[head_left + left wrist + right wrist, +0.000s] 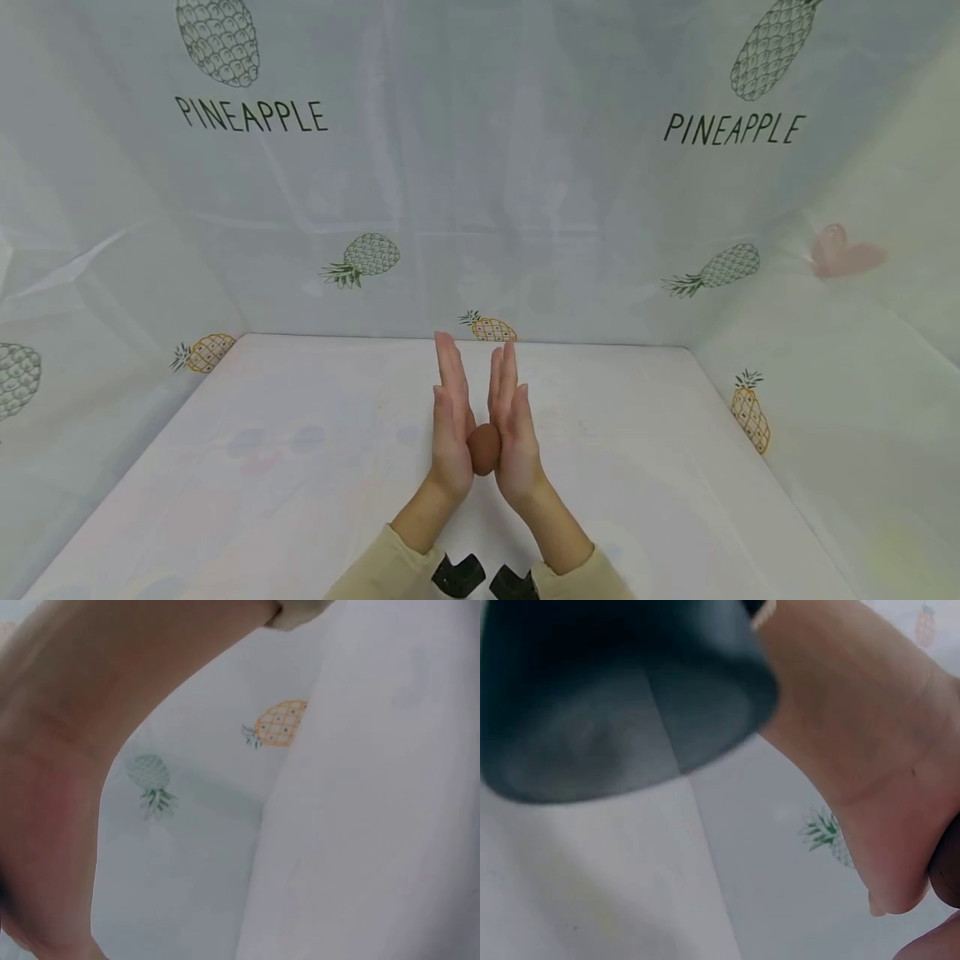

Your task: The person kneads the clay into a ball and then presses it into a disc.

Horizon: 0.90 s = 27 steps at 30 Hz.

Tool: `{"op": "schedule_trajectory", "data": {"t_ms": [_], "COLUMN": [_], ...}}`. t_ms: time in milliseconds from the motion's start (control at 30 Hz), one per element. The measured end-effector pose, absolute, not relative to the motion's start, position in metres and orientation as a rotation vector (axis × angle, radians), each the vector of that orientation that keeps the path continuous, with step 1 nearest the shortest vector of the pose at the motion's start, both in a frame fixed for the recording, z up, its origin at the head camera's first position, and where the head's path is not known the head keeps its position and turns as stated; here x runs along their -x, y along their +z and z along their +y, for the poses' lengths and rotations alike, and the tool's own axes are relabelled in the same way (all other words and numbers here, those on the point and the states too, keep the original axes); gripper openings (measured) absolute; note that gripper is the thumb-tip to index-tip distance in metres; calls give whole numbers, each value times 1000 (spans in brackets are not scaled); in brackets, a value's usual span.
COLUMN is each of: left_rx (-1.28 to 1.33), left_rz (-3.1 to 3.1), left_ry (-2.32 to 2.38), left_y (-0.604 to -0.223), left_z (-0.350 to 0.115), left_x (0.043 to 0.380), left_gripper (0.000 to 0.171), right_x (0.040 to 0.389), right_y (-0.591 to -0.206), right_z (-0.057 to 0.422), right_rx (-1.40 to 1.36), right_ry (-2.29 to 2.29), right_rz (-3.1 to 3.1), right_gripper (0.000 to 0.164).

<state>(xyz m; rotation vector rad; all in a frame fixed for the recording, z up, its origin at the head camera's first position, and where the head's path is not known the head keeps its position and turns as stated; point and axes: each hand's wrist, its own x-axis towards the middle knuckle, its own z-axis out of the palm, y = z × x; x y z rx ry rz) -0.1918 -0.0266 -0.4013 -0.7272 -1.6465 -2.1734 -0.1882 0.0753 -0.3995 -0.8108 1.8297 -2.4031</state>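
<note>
A brown egg (483, 450) is held between my two upright palms, pressed from both sides near the heels of the hands. My left hand (452, 425) has its fingers straight and pointing away toward the back of the table. Facing it, my right hand (516, 442) also keeps its fingers extended, with a gap between the two sets of fingertips. In the right wrist view, part of the egg (948, 870) shows at the right edge against the palm. The left wrist view shows the left wrist and the heel of the hand (45, 847), with the egg out of sight.
Under the hands lies a white table (300, 467). A pale sheet printed with pineapples (480, 183) stands behind it and along both sides. Dark wrist-worn pieces (459, 575) sit by the sleeves, and one dark rim (630, 780) fills the right wrist view's upper left.
</note>
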Motion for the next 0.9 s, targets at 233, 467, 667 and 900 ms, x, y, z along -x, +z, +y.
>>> {"op": "schedule_trajectory", "data": {"t_ms": [233,467,667,900], "left_rx": [635,569,564,643], "left_rz": [-1633,-1641,-1732,-1817], "left_ry": [-2180,-2237,-2249,-2215], "left_y": [-402,-407,-412,-422], "left_z": [-35,-38,-33,-22], "left_x": [200,206,205,199], "left_gripper": [67,67,64,64], "right_x": [184,182,181,185], "right_y": [-399,-396,-389,-384], "right_z": [70,72,78,86], "right_rx": [797,808,827,821], "right_ry": [-2398,-2409,-2459,-2526], "right_rz": [1794,1781,1753,1771], "right_gripper": [60,63,65,65]}}
